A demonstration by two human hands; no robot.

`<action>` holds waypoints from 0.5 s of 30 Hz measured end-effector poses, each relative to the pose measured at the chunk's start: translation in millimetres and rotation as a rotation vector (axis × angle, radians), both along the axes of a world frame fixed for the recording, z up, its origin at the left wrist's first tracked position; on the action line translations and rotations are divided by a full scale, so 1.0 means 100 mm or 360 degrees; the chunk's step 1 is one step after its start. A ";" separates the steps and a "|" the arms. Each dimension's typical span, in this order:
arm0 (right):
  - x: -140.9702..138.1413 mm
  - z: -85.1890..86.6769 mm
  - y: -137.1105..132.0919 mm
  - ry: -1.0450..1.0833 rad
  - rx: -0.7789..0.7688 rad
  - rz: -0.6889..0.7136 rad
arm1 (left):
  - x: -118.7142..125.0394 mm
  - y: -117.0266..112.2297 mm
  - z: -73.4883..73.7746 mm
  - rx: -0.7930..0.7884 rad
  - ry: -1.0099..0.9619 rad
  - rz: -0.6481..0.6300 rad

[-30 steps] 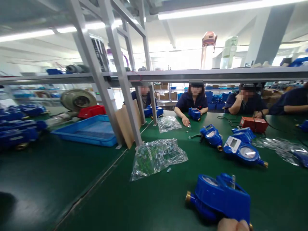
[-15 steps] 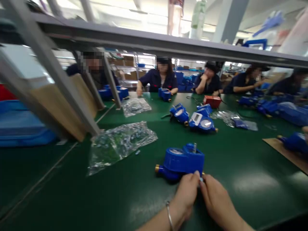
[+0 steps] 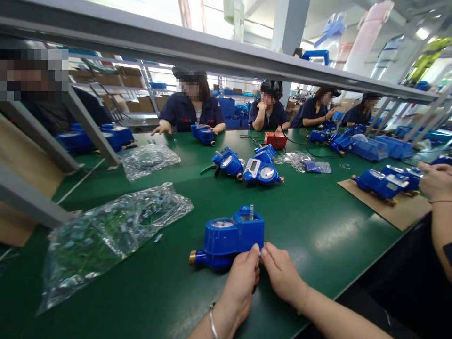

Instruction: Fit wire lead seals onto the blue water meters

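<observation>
A blue water meter [image 3: 226, 240] with a brass threaded end [image 3: 192, 257] stands upright on the green table, a small clear tab sticking up from its box-shaped side. My left hand [image 3: 243, 270] is closed in a pinch at the meter's lower right front corner, thumb against the housing; whatever its fingers hold is hidden. Fingertips of my right hand [image 3: 280, 268] meet it there, pinched on a tiny pale piece [image 3: 262, 253] that barely shows. To the left lies a clear plastic bag [image 3: 116, 235] of small blue-grey pieces, with one loose piece [image 3: 158, 238] beside it.
Farther back are more water meters [image 3: 263, 172], a red box [image 3: 276, 140] with a cable and another plastic bag [image 3: 150, 157]. Right, a co-worker's hands [image 3: 438, 181] are near meters on cardboard [image 3: 367, 200]. A shelf beam [image 3: 212, 52] crosses overhead; several people sit opposite.
The view has swung to the right, so the table's contents sit farther left and the co-worker at right shows more. Both hands stay pinched at the meter's same corner.
</observation>
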State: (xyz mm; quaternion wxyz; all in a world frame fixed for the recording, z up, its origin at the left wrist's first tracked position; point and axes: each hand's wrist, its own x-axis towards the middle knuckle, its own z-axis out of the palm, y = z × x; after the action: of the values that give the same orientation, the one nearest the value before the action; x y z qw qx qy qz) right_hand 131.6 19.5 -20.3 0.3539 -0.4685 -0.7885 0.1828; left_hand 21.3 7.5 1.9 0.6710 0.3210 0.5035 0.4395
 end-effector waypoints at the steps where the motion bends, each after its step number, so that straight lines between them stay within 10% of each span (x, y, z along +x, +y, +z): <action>1: -0.02 0.01 -0.01 0.0158 -0.0187 -0.0014 | 0.01 -0.01 0.01 0.0006 0.0028 -0.0004; 5: 0.05 0.02 -0.09 0.0404 -0.0489 0.0038 | -0.14 -0.13 0.10 0.0217 0.0367 -0.0094; 11: 0.46 -0.31 -0.29 0.0140 -0.0139 -0.0396 | -0.70 -0.10 0.33 0.1577 0.2298 -0.0202; 15: 0.56 -0.47 -0.34 -0.0041 0.0069 -0.0549 | -0.71 0.13 0.43 0.1734 0.2935 -0.0522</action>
State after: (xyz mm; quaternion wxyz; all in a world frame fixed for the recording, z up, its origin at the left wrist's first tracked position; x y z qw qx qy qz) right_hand 187.8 -14.2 -67.7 0.3798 -0.5916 -0.7046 0.0963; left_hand -49.7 20.7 44.5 -0.1483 0.8463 0.5021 0.0983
